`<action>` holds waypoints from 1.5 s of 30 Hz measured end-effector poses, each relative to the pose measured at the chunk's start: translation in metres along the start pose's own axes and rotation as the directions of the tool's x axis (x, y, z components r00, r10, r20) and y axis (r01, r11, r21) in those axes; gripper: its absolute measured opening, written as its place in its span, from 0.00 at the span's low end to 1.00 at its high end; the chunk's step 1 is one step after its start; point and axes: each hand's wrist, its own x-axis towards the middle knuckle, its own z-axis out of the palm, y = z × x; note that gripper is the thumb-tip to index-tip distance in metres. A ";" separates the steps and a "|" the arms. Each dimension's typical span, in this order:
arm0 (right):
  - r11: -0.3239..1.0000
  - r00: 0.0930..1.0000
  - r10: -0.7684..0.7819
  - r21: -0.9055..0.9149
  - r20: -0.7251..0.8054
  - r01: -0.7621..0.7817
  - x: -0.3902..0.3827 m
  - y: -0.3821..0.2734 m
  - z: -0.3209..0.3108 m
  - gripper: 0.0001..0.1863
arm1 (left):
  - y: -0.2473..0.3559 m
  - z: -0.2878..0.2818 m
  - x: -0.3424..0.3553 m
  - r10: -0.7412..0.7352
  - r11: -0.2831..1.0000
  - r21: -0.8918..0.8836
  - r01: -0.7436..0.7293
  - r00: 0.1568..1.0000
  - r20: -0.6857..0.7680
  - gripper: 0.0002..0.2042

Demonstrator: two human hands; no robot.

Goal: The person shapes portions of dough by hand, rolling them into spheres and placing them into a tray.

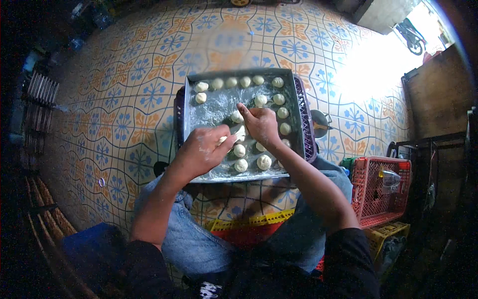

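Note:
My left hand (205, 147) is closed around a lump of pale dough (240, 133), part of which sticks out toward my right hand (260, 123). That hand is curled over the tray beside the dough, its thumb pointing up and away; its fingertips are hidden underneath, so what they hold cannot be made out. Below both hands lies a floured metal tray (211, 112). Round dough balls line its far edge and right side, such as one dough ball (277, 82) in the far right corner. Another dough ball (264, 162) sits near the front edge.
A dark purple crate (304, 119) shows under the tray. To the right are a metal pot (320, 122) and a red crate (366, 199) with a clear bottle (390, 179). Patterned tiles (149, 94) cover the floor. Yellow crate edging (269, 218) shows between my knees.

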 end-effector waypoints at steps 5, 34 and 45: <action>0.969 0.997 0.042 -0.239 -0.060 -0.055 0.033 0.036 0.008 0.30 | 0.000 -0.049 -0.030 -0.050 0.976 -0.218 0.014 0.986 -0.159 0.11; 0.634 0.593 -0.697 -0.040 0.402 0.772 -0.016 0.071 0.135 0.12 | -0.067 -0.074 -0.049 -0.297 0.952 -0.201 0.229 0.843 -0.448 0.28; 0.658 0.649 -0.558 -0.201 0.517 0.726 -0.038 0.097 0.188 0.15 | -0.073 -0.063 -0.048 -0.194 0.981 -0.068 0.182 0.909 -0.368 0.22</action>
